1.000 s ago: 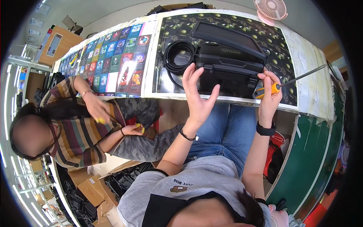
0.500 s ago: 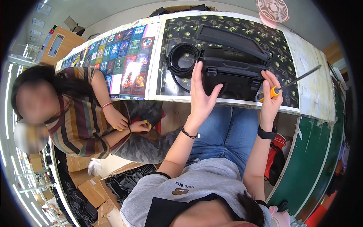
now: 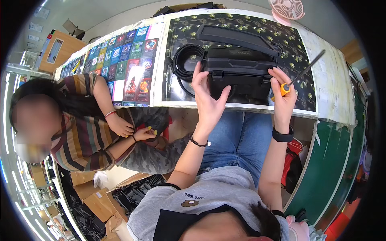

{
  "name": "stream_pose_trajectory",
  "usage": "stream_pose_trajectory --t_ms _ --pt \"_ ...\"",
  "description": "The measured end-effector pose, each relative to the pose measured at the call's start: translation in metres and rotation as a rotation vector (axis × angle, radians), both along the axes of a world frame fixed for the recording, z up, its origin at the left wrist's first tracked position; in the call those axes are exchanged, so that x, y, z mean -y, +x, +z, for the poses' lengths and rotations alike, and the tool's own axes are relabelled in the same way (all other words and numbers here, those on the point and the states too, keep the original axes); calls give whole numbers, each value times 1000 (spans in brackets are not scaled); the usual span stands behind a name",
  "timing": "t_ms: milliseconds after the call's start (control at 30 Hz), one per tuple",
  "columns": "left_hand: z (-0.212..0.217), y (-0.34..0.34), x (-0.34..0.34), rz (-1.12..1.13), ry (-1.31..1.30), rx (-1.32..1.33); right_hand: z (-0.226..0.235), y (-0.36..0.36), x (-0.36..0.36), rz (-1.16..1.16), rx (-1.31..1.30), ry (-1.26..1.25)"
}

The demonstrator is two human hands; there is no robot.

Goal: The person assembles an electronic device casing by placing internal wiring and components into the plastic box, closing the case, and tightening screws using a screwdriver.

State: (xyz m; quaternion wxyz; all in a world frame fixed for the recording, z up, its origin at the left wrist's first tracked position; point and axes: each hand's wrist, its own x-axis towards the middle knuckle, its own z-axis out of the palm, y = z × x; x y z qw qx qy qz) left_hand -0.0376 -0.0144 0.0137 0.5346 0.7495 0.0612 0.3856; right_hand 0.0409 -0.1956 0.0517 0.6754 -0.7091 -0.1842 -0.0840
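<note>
A black plastic case [image 3: 241, 66] with two front latches lies on the table in front of me, and a flat black panel [image 3: 231, 37] leans behind it. At the case's left front corner is my left hand [image 3: 209, 94], fingers apart and bent a little, thumb spread along the front face. My right hand [image 3: 284, 94] is closed round the yellow-orange handle of a screwdriver [image 3: 307, 68], its dark shaft pointing up and to the right. The fingertips of that hand touch the case's right front corner by the latch. The case's underside is hidden.
A coiled black cable [image 3: 188, 62] lies left of the case. A pink fan [image 3: 287, 9] stands at the table's far right. On my left sits a person in a striped top [image 3: 86, 132], hands together in the lap. Cardboard boxes [image 3: 98, 205] and black parts are on the floor.
The fingers of my left hand have bent in at the case's left latch. My right hand still holds the screwdriver at the right corner. The whole view has shifted slightly.
</note>
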Motion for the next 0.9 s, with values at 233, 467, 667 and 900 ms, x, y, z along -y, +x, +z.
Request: stream_pose_trajectory --t_ms 233,467,667,900 --pt "2 1 -2 33 -74 9 1 -8 -12 -7 -60 141" --pt "12 6 -8 -13 -77 -89 4 -1 -14 20 -24 102" --pt "16 5 -6 139 285 -120 -2 5 -10 58 -6 98" --pt "5 11 -6 140 302 4 -3 -2 -9 32 -36 157"
